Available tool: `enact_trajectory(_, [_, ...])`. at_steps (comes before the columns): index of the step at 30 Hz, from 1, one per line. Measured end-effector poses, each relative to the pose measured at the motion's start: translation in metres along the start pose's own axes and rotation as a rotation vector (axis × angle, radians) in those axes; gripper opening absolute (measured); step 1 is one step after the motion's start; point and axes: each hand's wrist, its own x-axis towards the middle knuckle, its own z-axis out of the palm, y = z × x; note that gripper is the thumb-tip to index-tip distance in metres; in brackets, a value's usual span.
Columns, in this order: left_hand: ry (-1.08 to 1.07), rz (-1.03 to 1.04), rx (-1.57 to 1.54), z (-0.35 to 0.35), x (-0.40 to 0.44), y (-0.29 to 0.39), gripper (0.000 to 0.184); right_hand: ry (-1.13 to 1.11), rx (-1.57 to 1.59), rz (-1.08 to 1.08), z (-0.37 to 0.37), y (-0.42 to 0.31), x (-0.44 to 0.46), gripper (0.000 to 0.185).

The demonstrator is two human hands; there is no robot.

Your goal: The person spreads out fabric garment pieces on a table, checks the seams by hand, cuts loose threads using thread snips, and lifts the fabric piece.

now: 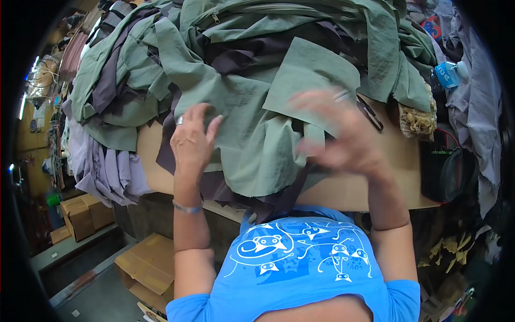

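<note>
A large piece of green cloth (241,102) drapes toward me over the table edge, with dark purple cloth (225,188) beneath it. My left hand (193,137), with a ring and a bracelet, is at the left part of the green cloth. Its fingers are bent and the thumb stands apart, with nothing gripped. Blurred by motion, my right hand (346,137) is over the right side of the cloth, fingers and thumb apart. Beside it lies a smaller flat green panel (306,72). Whether the right fingertips touch the cloth is unclear.
Heaped green garments (279,21) fill the back of the table (399,182). A black-handled tool (370,114) lies right of my right hand. Further right are a water bottle (450,74) and a black case (442,172). Lilac cloth (110,172) hangs at left, above a cardboard box (150,263).
</note>
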Motion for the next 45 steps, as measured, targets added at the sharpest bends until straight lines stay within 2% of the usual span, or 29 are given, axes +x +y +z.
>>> enact_trajectory(2, [0.217, -0.065, 0.046, 0.032, 0.003, -0.025, 0.054, -0.312, -0.403, -0.065, 0.048, -0.008, -0.002, 0.079])
enact_trajectory(3, [0.235, -0.135, 0.038, 0.046, 0.001, -0.033, 0.071, -0.304, -0.474, -0.073, 0.069, 0.001, -0.008, 0.062])
enact_trajectory(6, [0.263, -0.242, -0.385, 0.064, -0.003, -0.042, 0.075, -0.663, -0.534, 0.018, 0.105, 0.028, -0.019, 0.039])
enact_trajectory(7, [0.154, -0.328, -0.387, 0.063, -0.005, -0.041, 0.074, -0.609, -0.466, 0.011, 0.105, 0.031, -0.02, 0.03])
enact_trajectory(9, [0.016, -0.345, -0.555, 0.049, -0.009, -0.042, 0.073, -0.504, -0.332, 0.004, 0.094, 0.034, -0.018, 0.012])
enact_trajectory(10, [-0.059, -0.35, -0.641, 0.04, -0.011, -0.041, 0.072, -0.496, -0.198, 0.034, 0.082, 0.034, -0.017, 0.014])
enact_trajectory(11, [-0.265, -0.306, -1.003, 0.028, -0.013, -0.049, 0.071, -0.487, -0.064, 0.065, 0.064, 0.033, -0.014, 0.016])
enact_trajectory(12, [-0.399, -0.219, -1.061, 0.014, -0.016, -0.053, 0.059, -0.476, 0.069, 0.094, 0.048, 0.032, -0.011, 0.018])
enact_trajectory(13, [-0.536, -0.134, -1.115, 0.0, -0.02, -0.056, 0.049, -0.557, 0.14, 0.084, 0.035, 0.03, -0.008, 0.018])
enact_trajectory(14, [-0.745, -0.09, -1.055, -0.017, -0.018, -0.058, 0.04, -0.634, 0.212, 0.075, 0.022, 0.027, -0.007, 0.018])
enact_trajectory(15, [-0.808, -0.051, -1.086, -0.018, -0.017, -0.059, 0.035, -0.706, 0.284, 0.069, 0.014, 0.024, -0.005, 0.019])
enact_trajectory(17, [-0.935, 0.033, -1.142, -0.019, -0.014, -0.059, 0.026, -0.908, 0.32, 0.201, 0.008, 0.02, 0.005, 0.022])
enact_trajectory(18, [-0.969, 0.065, -0.98, -0.021, -0.013, -0.051, 0.025, -1.01, 0.339, 0.266, 0.009, 0.019, 0.008, 0.023])
enact_trajectory(19, [-0.999, 0.098, -0.816, -0.024, -0.012, -0.036, 0.023, -0.837, 0.428, 0.241, 0.021, 0.026, 0.003, 0.031])
enact_trajectory(20, [-1.025, 0.131, -0.651, -0.025, -0.013, -0.024, 0.022, -0.708, 0.308, 0.279, 0.027, 0.03, 0.004, 0.028])
enact_trajectory(21, [-0.88, 0.281, -0.337, -0.026, -0.019, -0.018, 0.03, -0.578, 0.185, 0.316, 0.033, 0.032, 0.01, 0.026])
enact_trajectory(22, [-0.736, 0.224, -0.243, -0.029, -0.019, -0.012, 0.033, -0.449, 0.061, 0.352, 0.038, 0.037, 0.015, 0.024])
enact_trajectory(24, [-0.446, 0.098, -0.06, -0.042, -0.018, -0.001, 0.04, -0.104, -0.328, 0.068, 0.055, 0.069, 0.021, 0.023])
enact_trajectory(25, [-0.302, 0.092, -0.082, -0.036, -0.009, -0.002, 0.05, 0.074, -0.518, -0.08, 0.061, 0.077, 0.022, 0.025])
enact_trajectory(28, [0.151, 0.429, 0.081, 0.031, 0.016, -0.029, 0.043, -0.362, -0.604, 0.258, 0.068, 0.072, 0.022, 0.03])
enact_trajectory(29, [0.036, 0.381, 0.076, 0.041, 0.018, -0.038, 0.039, -0.347, -0.533, 0.284, 0.065, 0.067, 0.022, 0.024])
enact_trajectory(31, [-0.193, 0.293, 0.06, 0.05, 0.024, -0.051, 0.033, -0.295, -0.639, 0.243, 0.044, 0.071, 0.001, 0.02])
enact_trajectory(32, [-0.137, 0.288, 0.024, 0.048, 0.026, -0.052, 0.03, -0.27, -0.697, 0.229, 0.031, 0.074, -0.012, 0.019])
enact_trajectory(34, [-0.042, 0.256, -0.051, 0.029, 0.017, -0.048, 0.026, -0.53, -0.829, 0.462, -0.002, 0.055, -0.024, 0.019])
enact_trajectory(37, [0.067, 0.316, -0.191, 0.009, 0.008, -0.047, 0.032, -0.561, -0.824, 0.739, -0.025, 0.038, -0.045, 0.012])
enact_trajectory(40, [0.18, 0.413, -0.302, 0.001, 0.001, -0.038, 0.038, -0.066, -1.168, 0.047, -0.025, 0.034, -0.037, 0.014])
enact_trajectory(41, [0.214, 0.451, -0.323, -0.003, 0.0, -0.033, 0.038, 0.016, -1.073, -0.046, -0.02, 0.032, -0.022, 0.014])
enact_trajectory(43, [0.303, 0.544, -0.351, -0.017, 0.001, -0.022, 0.035, -0.111, -0.75, 0.002, -0.008, 0.037, -0.003, 0.015])
enact_trajectory(45, [0.301, 0.529, -0.547, -0.038, 0.003, -0.016, 0.033, -0.499, -0.288, 0.269, 0.004, 0.059, 0.001, 0.018])
